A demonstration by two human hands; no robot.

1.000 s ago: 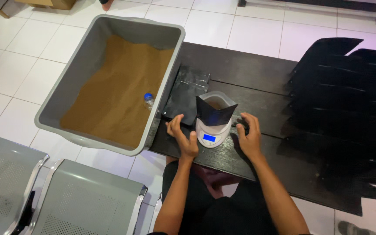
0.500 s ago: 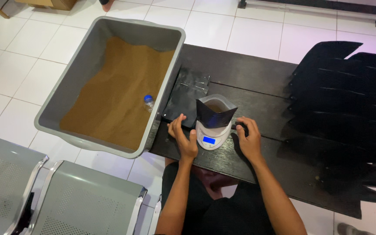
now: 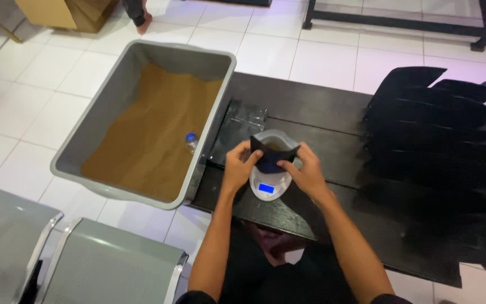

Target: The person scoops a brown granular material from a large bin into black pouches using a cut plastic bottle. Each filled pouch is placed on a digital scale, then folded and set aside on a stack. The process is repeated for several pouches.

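Head view: we see a black pouch (image 3: 275, 153) standing open on a small white scale (image 3: 266, 186) on the dark tabletop (image 3: 322, 107). Our left hand (image 3: 235, 168) and right hand (image 3: 307, 171) each clasp one side of it. A grey tub (image 3: 113, 95) of brown powder (image 3: 153, 129) sits beside.

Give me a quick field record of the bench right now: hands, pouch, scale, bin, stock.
left hand: grip on the left side of the black pouch
right hand: grip on the pouch's right side
black pouch: upright on the scale, mouth open, brown powder inside
scale: small, white, blue display lit, on the dark table
grey bin: left of the table, holds brown powder
bottle: clear, blue cap, lying in the powder
flat pouches: dark stack between bin and scale
pouch rows: black, overlapping, right side of table
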